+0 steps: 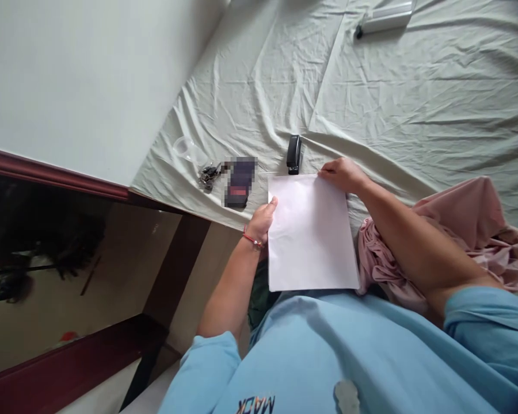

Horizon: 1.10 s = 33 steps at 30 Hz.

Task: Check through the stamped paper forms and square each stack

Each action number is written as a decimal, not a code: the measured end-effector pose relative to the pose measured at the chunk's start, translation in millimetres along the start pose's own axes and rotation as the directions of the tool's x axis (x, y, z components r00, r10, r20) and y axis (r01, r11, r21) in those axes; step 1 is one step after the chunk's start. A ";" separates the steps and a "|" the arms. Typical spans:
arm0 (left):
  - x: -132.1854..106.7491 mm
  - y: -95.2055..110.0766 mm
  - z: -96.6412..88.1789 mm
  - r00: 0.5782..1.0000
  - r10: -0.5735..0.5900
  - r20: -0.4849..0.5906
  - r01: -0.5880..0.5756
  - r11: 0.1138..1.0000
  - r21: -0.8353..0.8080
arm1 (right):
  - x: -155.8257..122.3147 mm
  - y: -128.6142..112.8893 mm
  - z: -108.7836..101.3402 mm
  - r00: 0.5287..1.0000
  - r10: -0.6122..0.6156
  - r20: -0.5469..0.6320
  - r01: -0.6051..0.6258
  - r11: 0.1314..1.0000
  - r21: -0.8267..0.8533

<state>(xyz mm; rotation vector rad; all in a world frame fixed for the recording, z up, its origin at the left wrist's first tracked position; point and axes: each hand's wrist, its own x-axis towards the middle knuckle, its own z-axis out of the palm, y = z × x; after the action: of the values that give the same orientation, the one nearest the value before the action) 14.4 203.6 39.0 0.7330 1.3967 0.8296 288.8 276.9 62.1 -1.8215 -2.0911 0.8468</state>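
Light-blue shirt fabric (pixel 349 356) is filling the bottom of the view. The print near its hem is showing upside down and seems to read "MACK".

Just beyond it, white paper (pixel 311 230) is lying with its long axis pointing away from the person, between both forearms. The left hand (pixel 263 221), with a red bracelet (pixel 254 240) on its wrist, is gripping the paper's left edge, thumb on top. The right hand (pixel 341 172) is curling its fingers over the far right corner; I cannot tell whether it is pinching or only pressing. A pink garment (pixel 466 224) is bunching up beside the right forearm.

A black stapler (pixel 293 154) is sitting just past the paper's far edge, almost touching it. It is lying lengthwise in line with the sheet and between the two hands, slightly nearer the right fingertips.

To the left, a blurred dark object (pixel 239 183), a bunch of keys (pixel 208 175) and a clear plastic cup (pixel 185 148) are resting on the pale green bed sheet (pixel 414 103). No writing on them is readable.
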 end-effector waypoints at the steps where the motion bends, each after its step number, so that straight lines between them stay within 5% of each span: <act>1: 2.3 1.2 -0.7 1.000 0.019 -0.016 -0.018 0.998 0.066 | 0.2 -0.6 1.5 1.000 0.010 -0.011 -0.010 1.000 -0.014; 11: 37.3 36.7 10.6 0.914 0.367 -0.173 -0.149 0.700 0.698 | -0.7 -8.0 6.7 0.992 0.120 -0.040 -0.125 0.978 -0.166; 18: 59.0 46.2 24.0 0.909 0.367 -0.198 -0.022 0.515 0.857 | -3.5 -6.5 11.5 0.985 0.153 -0.081 -0.164 0.975 -0.147; 25: 67.2 45.8 17.6 0.936 0.288 -0.201 -0.032 0.639 0.768 | 0.9 -1.4 16.1 0.972 0.183 -0.146 -0.193 0.979 -0.063; 33: 81.4 45.6 21.8 0.935 0.280 -0.220 -0.016 0.651 0.759 | 5.0 4.0 17.1 0.959 0.201 -0.202 -0.208 0.978 -0.014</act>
<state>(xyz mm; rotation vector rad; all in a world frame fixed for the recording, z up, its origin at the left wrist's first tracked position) 32.8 297.6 35.0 1.4192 2.0355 0.4709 281.9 277.4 45.2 -2.0742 -1.8297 0.6437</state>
